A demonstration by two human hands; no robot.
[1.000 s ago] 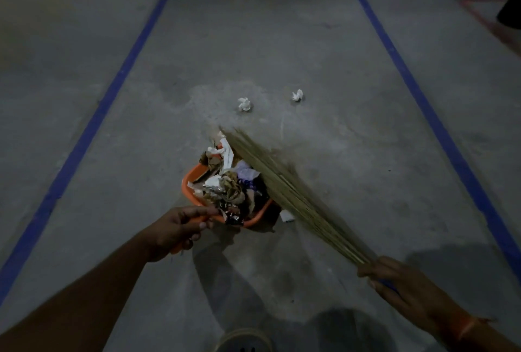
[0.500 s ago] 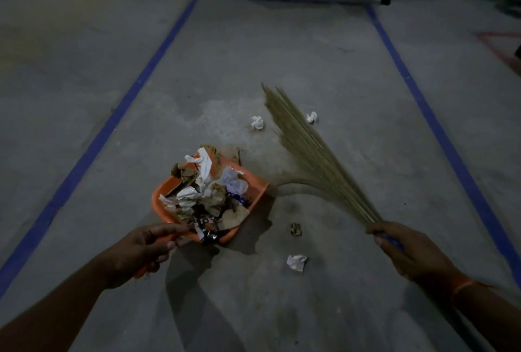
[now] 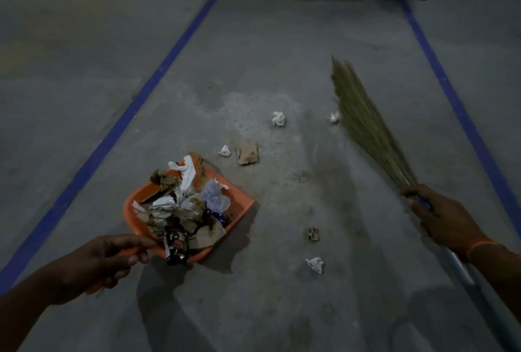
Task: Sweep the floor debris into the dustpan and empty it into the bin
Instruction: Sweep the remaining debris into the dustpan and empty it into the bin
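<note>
Head view: sweeping, scraps on the floor (image 3: 282,309)
Left hand (image 3: 98,264) grips the full dustpan (image 3: 135,202); right hand (image 3: 442,216) grips the broom (image 3: 363,120)

The broom (image 3: 366,123) has been swung away from the orange dustpan (image 3: 141,202) toward the right of the frame, its bristle tips now just beside a white paper ball (image 3: 334,117). A brown scrap (image 3: 248,152), a small white wad (image 3: 224,150) and two pieces at lower centre have been uncovered.
</note>
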